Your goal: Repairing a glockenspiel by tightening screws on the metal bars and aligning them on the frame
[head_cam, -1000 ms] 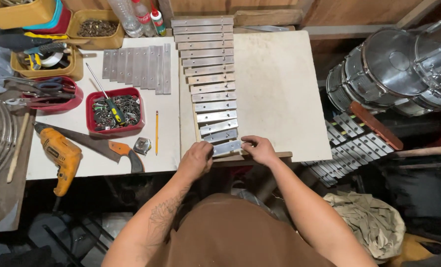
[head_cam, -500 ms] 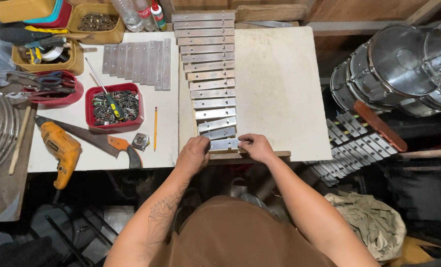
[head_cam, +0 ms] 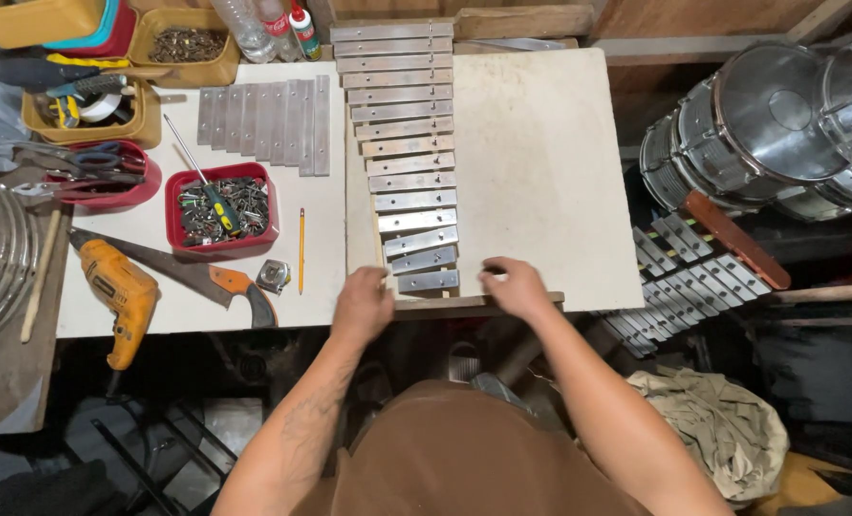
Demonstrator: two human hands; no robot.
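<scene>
White boards (head_cam: 540, 172) cover the bench, and a row of metal bars (head_cam: 402, 143) runs up the middle, from the near edge to the far one. Right of the bars the board is bare up to its edge, with drums (head_cam: 779, 124) beyond it. The left side is crowded: a red tray (head_cam: 220, 208), a pencil (head_cam: 301, 248), a saw (head_cam: 187, 272) and a drill (head_cam: 120, 291). The left hand (head_cam: 364, 304) rests at the near edge, just left of the nearest bar (head_cam: 429, 281), fingers curled, apparently gripping nothing. The right hand (head_cam: 514, 285) lies just right of that bar, loosely bent, holding nothing.
</scene>
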